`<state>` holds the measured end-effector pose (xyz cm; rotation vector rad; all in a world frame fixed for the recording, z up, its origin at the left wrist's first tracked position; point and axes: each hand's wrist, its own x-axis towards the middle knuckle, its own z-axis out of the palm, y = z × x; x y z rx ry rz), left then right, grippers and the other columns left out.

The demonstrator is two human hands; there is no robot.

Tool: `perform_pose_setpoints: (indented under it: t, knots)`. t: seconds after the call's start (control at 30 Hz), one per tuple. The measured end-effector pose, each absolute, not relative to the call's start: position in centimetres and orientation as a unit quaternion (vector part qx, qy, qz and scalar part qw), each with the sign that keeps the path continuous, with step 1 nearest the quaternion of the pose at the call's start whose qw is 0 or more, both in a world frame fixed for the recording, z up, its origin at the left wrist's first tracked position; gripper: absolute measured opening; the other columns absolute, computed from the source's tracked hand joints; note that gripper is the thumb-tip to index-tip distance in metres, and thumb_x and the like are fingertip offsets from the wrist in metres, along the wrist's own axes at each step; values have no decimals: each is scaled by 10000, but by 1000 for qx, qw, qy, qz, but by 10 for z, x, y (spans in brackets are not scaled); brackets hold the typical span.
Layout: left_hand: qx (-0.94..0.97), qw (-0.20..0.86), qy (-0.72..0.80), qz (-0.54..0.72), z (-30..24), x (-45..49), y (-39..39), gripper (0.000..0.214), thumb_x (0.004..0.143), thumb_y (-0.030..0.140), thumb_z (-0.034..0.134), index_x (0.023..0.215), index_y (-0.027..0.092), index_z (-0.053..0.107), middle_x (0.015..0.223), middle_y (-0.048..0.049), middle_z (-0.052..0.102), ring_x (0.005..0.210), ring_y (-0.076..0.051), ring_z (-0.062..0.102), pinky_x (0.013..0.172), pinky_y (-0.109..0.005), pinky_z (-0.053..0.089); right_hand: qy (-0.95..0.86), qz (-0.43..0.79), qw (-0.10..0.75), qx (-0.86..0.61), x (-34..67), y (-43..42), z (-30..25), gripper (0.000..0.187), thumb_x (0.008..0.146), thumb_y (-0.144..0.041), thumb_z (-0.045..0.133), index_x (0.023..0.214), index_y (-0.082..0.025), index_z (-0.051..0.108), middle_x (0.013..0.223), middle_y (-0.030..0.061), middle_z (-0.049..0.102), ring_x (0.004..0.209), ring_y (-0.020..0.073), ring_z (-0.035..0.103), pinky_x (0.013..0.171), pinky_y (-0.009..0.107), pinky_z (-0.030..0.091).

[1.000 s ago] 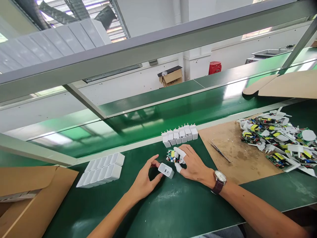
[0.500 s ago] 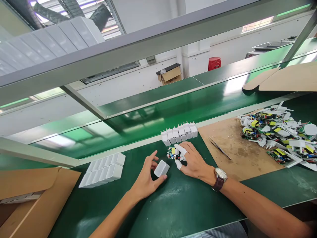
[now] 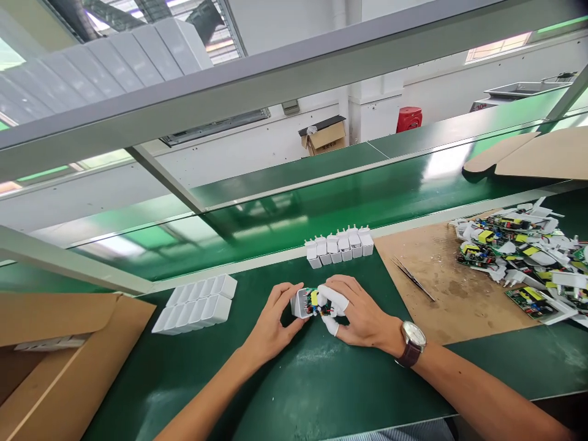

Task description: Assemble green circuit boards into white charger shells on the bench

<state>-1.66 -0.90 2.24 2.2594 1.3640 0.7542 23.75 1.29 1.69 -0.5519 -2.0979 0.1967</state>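
Note:
My left hand [image 3: 271, 321] grips a small white charger shell [image 3: 301, 302] above the green table. My right hand [image 3: 361, 312], with white finger cots on thumb and forefinger and a watch at the wrist, pinches a green circuit board [image 3: 314, 301] whose end sits at or just inside the shell's open mouth. Both hands meet in the middle of the table, in front of a row of several white plug caps [image 3: 340, 246].
Two rows of white shells [image 3: 197, 304] lie at the left beside an open cardboard box [image 3: 68, 361]. A brown cardboard mat [image 3: 441, 294] bears tweezers [image 3: 413, 278] and, at the right, a heap of circuit boards and white parts [image 3: 523, 257]. A conveyor belt [image 3: 321, 208] runs behind.
My left hand lifted and turned the white shell, bringing its open end to the circuit board held by my right hand; the two parts now meet.

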Motion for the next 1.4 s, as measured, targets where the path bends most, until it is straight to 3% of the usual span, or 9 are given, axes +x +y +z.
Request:
perform_pose_setpoints:
  t: [0.13, 0.53, 1.4]
  knots:
    - [819, 161, 470, 287, 21, -16, -9, 587, 943, 204, 646, 1473, 336, 433, 1308, -88, 479, 1199, -225, 573, 1031, -414, 528, -858, 58, 460, -222, 235, 10, 17, 634, 894, -96, 559, 1499, -111, 373, 1242, 181, 598, 1196, 326, 527, 987, 542, 562]
    - [839, 119, 450, 280, 23, -12, -10, 624, 931, 123, 599, 1495, 325, 424, 1286, -105, 480, 1178, -239, 589, 991, -430, 555, -872, 43, 432, -227, 234, 9, 18, 585, 873, -102, 570, 1438, -62, 423, 1203, 194, 604, 1155, 335, 524, 957, 533, 551]
    - [834, 144, 460, 269, 18, -11, -11, 642, 929, 150, 626, 1502, 356, 424, 1285, -96, 471, 1169, -240, 599, 993, -436, 562, -880, 68, 405, -239, 235, 10, 15, 621, 884, -109, 544, 1483, -102, 378, 1229, 193, 602, 1177, 333, 532, 969, 569, 541]
